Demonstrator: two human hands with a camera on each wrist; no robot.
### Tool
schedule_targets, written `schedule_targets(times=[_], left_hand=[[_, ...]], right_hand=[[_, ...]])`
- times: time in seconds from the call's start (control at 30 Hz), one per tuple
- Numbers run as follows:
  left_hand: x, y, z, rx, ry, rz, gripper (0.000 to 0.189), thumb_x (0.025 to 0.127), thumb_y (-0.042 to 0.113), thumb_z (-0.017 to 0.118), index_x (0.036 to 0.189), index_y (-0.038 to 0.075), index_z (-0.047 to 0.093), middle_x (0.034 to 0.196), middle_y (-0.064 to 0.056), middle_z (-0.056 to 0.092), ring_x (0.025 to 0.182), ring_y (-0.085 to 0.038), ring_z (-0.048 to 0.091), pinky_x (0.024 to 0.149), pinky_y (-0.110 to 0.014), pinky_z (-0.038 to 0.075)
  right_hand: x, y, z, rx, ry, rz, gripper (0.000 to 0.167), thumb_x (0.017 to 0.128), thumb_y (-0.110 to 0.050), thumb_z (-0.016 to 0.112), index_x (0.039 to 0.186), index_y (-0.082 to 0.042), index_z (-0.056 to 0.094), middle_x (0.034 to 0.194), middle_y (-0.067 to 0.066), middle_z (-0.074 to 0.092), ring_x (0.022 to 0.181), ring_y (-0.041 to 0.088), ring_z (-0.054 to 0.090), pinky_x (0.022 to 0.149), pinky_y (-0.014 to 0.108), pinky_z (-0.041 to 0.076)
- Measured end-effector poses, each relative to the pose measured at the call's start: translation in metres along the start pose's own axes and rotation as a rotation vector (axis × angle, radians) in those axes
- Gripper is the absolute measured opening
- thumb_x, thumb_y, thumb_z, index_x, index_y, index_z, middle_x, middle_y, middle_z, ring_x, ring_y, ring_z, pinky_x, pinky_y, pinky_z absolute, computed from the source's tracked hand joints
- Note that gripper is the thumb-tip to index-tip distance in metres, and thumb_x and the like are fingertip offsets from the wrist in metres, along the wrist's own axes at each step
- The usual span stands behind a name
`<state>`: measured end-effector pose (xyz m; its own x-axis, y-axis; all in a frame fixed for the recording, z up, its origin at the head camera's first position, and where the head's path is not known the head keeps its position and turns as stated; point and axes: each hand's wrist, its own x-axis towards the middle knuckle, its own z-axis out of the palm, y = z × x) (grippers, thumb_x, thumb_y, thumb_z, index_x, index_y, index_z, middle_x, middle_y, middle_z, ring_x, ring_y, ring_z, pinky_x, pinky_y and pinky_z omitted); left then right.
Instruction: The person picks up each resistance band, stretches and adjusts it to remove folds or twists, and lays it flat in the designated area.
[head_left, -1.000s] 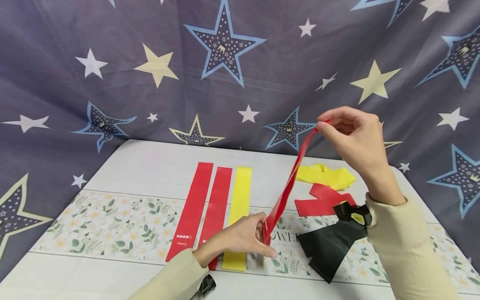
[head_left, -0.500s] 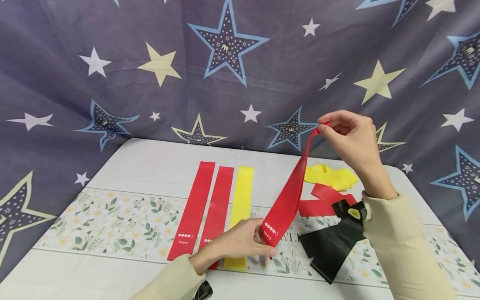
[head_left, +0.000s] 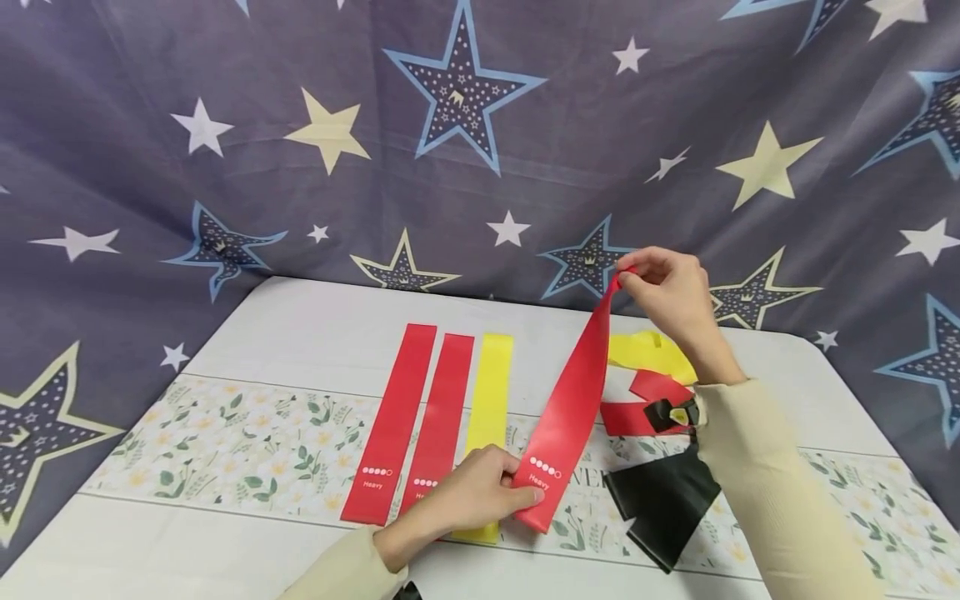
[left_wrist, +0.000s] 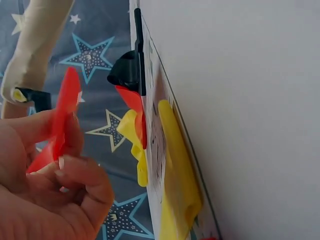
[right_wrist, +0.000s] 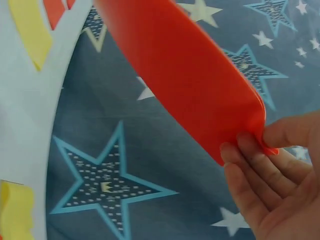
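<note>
A red resistance band marked "Heavy" slants between my two hands, above the table. My left hand pinches its lower, printed end between thumb and fingers. Higher up and to the right, my right hand pinches the other end, which is bunched at the fingertips. In the right wrist view the band looks flat and folded double near those fingers. Left of it on the table lie two red bands, one farther left and one nearer, beside a yellow band partly covered by my left hand.
Right of the held band lie a crumpled yellow band, a folded red band and a black band, partly behind my right sleeve. A floral runner crosses the white table. A star-patterned cloth hangs behind.
The held red band has turned its printed face toward the head camera and its lower end has come down toward the table. My right hand has moved lower and left, still pinching the upper end.
</note>
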<state>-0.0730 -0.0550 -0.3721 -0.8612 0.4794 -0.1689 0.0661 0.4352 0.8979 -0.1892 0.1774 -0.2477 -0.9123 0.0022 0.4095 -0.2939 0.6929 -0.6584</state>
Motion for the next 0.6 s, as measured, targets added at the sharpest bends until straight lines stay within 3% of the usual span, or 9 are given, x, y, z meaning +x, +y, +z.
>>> schedule_targets(times=[0.17, 0.37, 0.5, 0.6], left_hand=[[-0.002, -0.001, -0.001, -0.035, 0.033, -0.011, 0.014, 0.084, 0.019, 0.070, 0.085, 0.006, 0.073, 0.066, -0.001, 0.063, 0.043, -0.009, 0.037, 0.041, -0.019, 0.023], [-0.004, -0.004, 0.000, -0.055, -0.005, -0.051, 0.013, 0.084, 0.013, 0.066, 0.083, 0.002, 0.073, 0.060, 0.000, 0.061, 0.045, -0.010, 0.037, 0.042, -0.020, 0.025], [-0.005, -0.006, 0.003, -0.057, -0.036, -0.056, 0.020, 0.083, 0.007, 0.063, 0.065, 0.000, 0.065, 0.052, 0.004, 0.055, 0.038, -0.007, 0.038, 0.039, -0.016, 0.028], [-0.007, -0.007, 0.004, -0.070, -0.055, -0.054, 0.033, 0.084, 0.002, 0.060, 0.052, 0.005, 0.051, 0.048, 0.001, 0.055, 0.036, -0.006, 0.042, 0.036, -0.015, 0.032]], right_hand=[[0.008, 0.014, 0.018, 0.012, -0.068, 0.033, 0.021, 0.092, -0.013, 0.057, 0.107, -0.002, 0.068, 0.097, 0.017, 0.069, 0.082, 0.025, 0.064, 0.066, 0.019, 0.048], [0.017, 0.031, 0.043, 0.058, -0.161, 0.138, 0.024, 0.093, -0.007, 0.054, 0.115, -0.001, 0.062, 0.099, 0.019, 0.065, 0.082, 0.025, 0.063, 0.073, 0.028, 0.056], [0.021, 0.044, 0.063, 0.075, -0.196, 0.198, 0.026, 0.092, -0.005, 0.054, 0.117, 0.001, 0.058, 0.091, 0.018, 0.061, 0.076, 0.025, 0.061, 0.072, 0.035, 0.058], [0.023, 0.054, 0.078, 0.083, -0.221, 0.241, 0.024, 0.092, -0.005, 0.054, 0.115, 0.001, 0.059, 0.095, 0.019, 0.063, 0.080, 0.028, 0.063, 0.069, 0.032, 0.058]])
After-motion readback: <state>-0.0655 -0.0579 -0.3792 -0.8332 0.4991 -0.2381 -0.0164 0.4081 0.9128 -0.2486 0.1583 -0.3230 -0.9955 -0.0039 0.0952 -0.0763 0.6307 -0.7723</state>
